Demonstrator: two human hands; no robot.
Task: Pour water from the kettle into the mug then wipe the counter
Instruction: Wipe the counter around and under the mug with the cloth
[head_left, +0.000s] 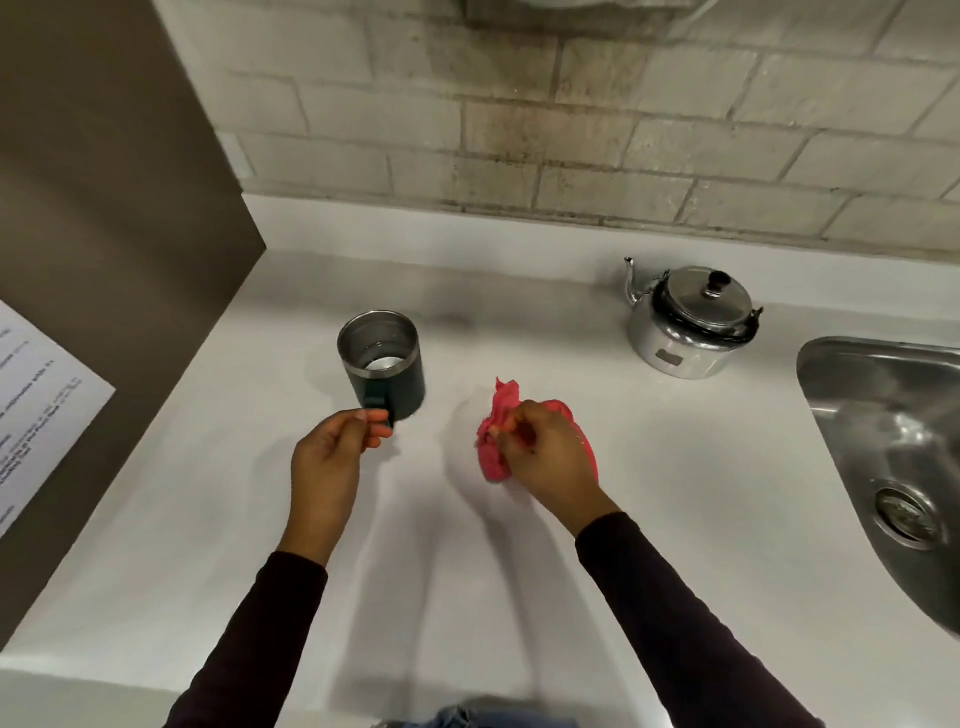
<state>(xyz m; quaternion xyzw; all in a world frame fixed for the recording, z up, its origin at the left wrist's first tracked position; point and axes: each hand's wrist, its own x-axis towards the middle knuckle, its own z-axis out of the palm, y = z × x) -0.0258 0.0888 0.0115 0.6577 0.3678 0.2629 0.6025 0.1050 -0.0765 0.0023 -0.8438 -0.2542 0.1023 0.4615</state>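
A dark green mug (387, 364) with a steel inside stands on the white counter (675, 493), with a little water at its bottom. My left hand (332, 457) pinches the mug's handle from the near side. Right of it, my right hand (545, 457) presses a bunched red cloth (498, 415) onto the counter. The shiny steel kettle (691, 322) with a black lid knob sits at the back right, upright, its spout pointing left, untouched by either hand.
A steel sink (893, 441) with a drain is sunk into the counter at the right. A tiled wall (571, 130) runs along the back. A brown panel (104, 234) with a printed paper sheet (36, 405) borders the counter on the left.
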